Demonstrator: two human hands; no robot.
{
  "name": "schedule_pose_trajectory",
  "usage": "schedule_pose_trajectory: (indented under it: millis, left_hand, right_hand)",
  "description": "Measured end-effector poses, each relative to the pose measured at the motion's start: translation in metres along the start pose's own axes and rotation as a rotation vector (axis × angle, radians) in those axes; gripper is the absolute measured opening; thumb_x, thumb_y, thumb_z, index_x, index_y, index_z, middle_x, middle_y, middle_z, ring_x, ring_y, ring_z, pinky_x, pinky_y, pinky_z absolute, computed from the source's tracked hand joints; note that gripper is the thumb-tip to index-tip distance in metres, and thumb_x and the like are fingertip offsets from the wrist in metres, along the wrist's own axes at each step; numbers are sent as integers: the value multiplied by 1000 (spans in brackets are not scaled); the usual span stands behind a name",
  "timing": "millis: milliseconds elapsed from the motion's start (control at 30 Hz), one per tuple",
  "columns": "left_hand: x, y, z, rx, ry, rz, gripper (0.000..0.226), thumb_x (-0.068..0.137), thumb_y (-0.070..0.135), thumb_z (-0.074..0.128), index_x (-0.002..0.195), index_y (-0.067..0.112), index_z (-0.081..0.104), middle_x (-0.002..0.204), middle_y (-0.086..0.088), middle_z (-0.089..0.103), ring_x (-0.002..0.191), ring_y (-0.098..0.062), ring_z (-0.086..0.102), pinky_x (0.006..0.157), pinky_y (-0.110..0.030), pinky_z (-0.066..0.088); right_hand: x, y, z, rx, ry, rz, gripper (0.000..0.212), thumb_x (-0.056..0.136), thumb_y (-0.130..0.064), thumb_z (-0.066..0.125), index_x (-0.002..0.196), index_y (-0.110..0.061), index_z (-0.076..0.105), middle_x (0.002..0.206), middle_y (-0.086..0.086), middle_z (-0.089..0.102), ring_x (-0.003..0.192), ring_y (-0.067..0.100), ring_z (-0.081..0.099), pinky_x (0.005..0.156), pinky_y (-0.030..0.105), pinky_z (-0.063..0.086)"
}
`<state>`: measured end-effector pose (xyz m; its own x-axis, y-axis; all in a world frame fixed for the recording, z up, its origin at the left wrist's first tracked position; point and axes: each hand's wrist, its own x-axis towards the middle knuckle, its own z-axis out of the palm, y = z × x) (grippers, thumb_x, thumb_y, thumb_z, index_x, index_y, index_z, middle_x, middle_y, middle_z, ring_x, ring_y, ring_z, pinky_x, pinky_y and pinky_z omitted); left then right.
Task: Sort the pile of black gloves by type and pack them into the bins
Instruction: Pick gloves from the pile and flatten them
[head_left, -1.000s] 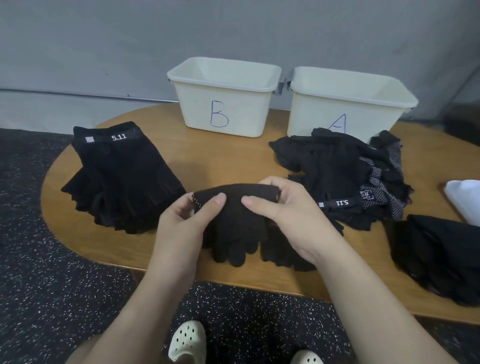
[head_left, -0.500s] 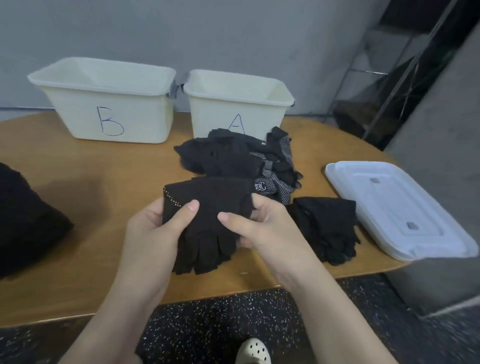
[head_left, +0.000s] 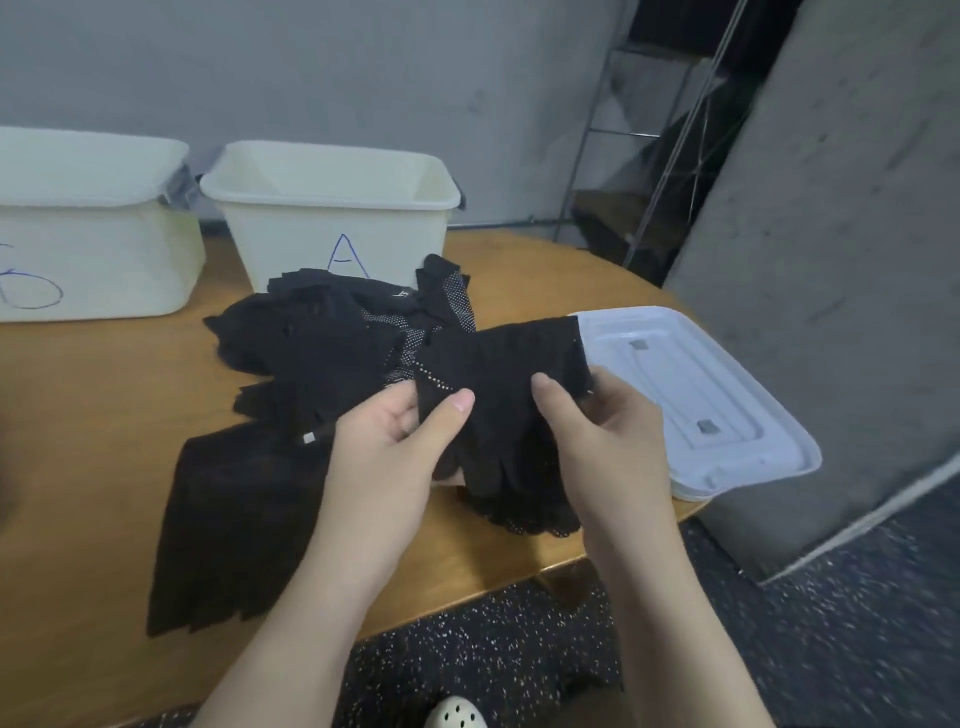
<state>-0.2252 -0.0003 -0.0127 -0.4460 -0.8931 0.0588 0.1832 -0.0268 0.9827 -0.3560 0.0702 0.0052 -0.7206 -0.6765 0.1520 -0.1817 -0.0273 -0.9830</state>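
Note:
Both hands hold one black glove (head_left: 501, 384) above the table's right side. My left hand (head_left: 395, 441) pinches its left edge between thumb and fingers. My right hand (head_left: 602, 441) grips its right edge near the cuff. The glove's fingers hang down over a small stack of black gloves (head_left: 524, 512) by the table edge. An unsorted pile of black gloves (head_left: 322, 332), some with white dots, lies in front of bin A (head_left: 332, 218). Bin B (head_left: 93, 234) stands to its left. A flat stack of black gloves (head_left: 234, 525) lies to the left of my left forearm.
A white bin lid (head_left: 701, 395) lies upside down on the round wooden table (head_left: 93, 447), at its right edge. A grey pillar (head_left: 831, 260) rises close on the right. A metal rack stands behind it. Dark speckled floor lies below, with one white shoe (head_left: 457, 714) showing.
My view has swung right, so the left glove stack left the frame and the lid came in. Both hands carried the glove rightward, over the small stack at the table's right edge.

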Motion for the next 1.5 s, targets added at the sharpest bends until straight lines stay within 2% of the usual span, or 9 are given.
schedule_pose_trajectory:
  millis: [233, 533, 733, 933, 1033, 1133, 1267, 1367, 1500]
  left_hand:
    - [7, -17, 29, 4, -76, -76, 20, 103, 10, 58, 108, 16, 76, 97, 1, 81, 87, -19, 78, 72, -38, 65]
    - [17, -30, 34, 48, -52, -127, 23, 105, 12, 55, 107, 19, 77, 96, 0, 80, 86, -25, 77, 68, -39, 63]
    - [17, -29, 31, 25, 73, -161, 14, 98, 18, 67, 110, 26, 69, 89, 10, 79, 72, -16, 78, 68, -39, 64]
    - [10, -30, 24, 131, 101, -64, 15, 97, 15, 68, 111, 18, 72, 82, 4, 79, 70, -18, 77, 60, -34, 64]
    - [11, -38, 18, 340, 201, 135, 8, 95, 19, 70, 100, 17, 75, 77, 7, 74, 64, -14, 74, 58, -32, 61]
    - [9, -42, 23, 630, 220, 412, 12, 96, 24, 63, 103, 21, 72, 101, 14, 65, 86, -4, 67, 76, -21, 55]
    - [12, -56, 35, 797, -4, 501, 41, 107, 37, 42, 143, 26, 57, 156, 12, 43, 146, -5, 33, 120, -23, 25]
    - [14, -68, 37, 840, -127, 462, 50, 108, 42, 29, 154, 29, 44, 168, 16, 23, 155, 2, 8, 126, -25, 13]
    - [14, -69, 36, 800, -175, 382, 53, 107, 41, 26, 158, 28, 37, 168, 19, 17, 153, 9, -1, 124, -17, 5]
  right_hand:
    - [16, 25, -27, -19, 127, 136, 10, 96, -24, 69, 91, -19, 76, 83, -1, 79, 84, 16, 76, 82, 45, 62]
    - [24, 37, -30, -186, 207, 108, 7, 90, -32, 74, 89, -26, 72, 74, -5, 75, 73, 9, 72, 75, 44, 62]
    - [24, 42, -31, -273, 205, 101, 8, 89, -35, 74, 92, -27, 73, 84, -10, 74, 81, 5, 70, 80, 43, 60]
    - [22, 39, -30, -357, 201, 71, 14, 88, -37, 74, 98, -26, 71, 87, -15, 72, 78, 1, 66, 81, 40, 58]
    - [21, 39, -30, -407, 218, 33, 32, 86, -41, 76, 112, -26, 67, 91, -16, 68, 82, 1, 65, 81, 38, 58]
    - [22, 43, -29, -435, 197, -55, 56, 86, -39, 77, 136, -23, 56, 116, -15, 61, 109, 5, 60, 96, 36, 54]
    - [21, 47, -27, -557, 60, -230, 55, 97, -36, 64, 149, -27, 48, 156, -14, 41, 148, 5, 32, 118, 45, 38]
    - [20, 51, -26, -574, -68, -322, 51, 105, -23, 54, 155, -27, 42, 161, -20, 30, 153, -4, 16, 128, 39, 20]
    - [22, 55, -23, -607, -167, -306, 48, 108, -19, 46, 155, -27, 42, 163, -20, 28, 152, -9, 10, 129, 30, 7]
